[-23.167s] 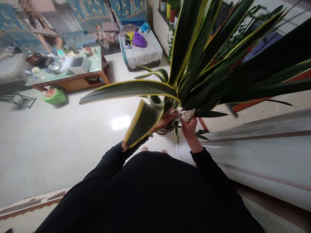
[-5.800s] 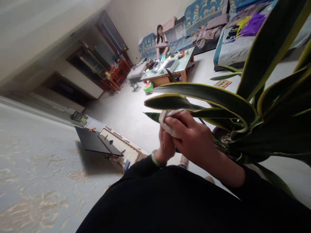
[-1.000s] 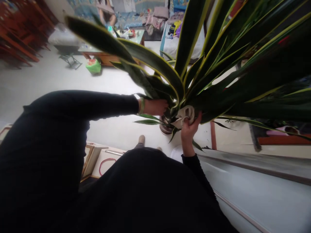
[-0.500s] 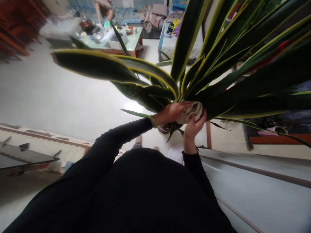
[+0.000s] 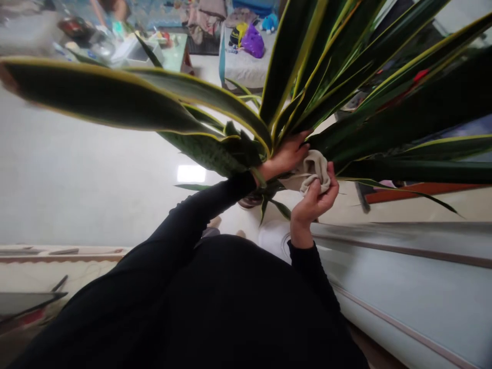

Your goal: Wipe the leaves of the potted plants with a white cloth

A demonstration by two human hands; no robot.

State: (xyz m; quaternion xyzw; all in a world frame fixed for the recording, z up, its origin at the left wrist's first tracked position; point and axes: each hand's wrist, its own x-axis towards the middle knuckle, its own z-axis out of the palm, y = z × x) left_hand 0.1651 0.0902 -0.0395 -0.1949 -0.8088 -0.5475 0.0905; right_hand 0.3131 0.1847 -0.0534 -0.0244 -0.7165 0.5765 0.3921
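A large potted snake plant, with dark green leaves (image 5: 184,97) edged in yellow, spreads in front of me. My left hand (image 5: 286,154) reaches in at the leaf bases, its fingers bent against a broad dark leaf (image 5: 369,118); the fingertips are partly hidden. Between thumb and fingers, my right hand (image 5: 317,200) grips a crumpled beige cloth (image 5: 317,166) just below that leaf. Part of the cloth trails left, under my left hand. A brown pot (image 5: 251,201) is partly visible below, mostly covered by my arm and small leaves.
Behind the leaves stands a glass-topped table (image 5: 179,51) with a white box (image 5: 132,54). A purple bag (image 5: 252,41) lies on a covered seat (image 5: 246,69). At lower right is a pale panelled surface (image 5: 415,277), with a round white object (image 5: 274,236) near my feet. Another person's arm shows at upper left.
My left hand has moved off the cloth and up into the leaf bases. My right hand has drawn the cloth slightly right and down. The view has shifted right.
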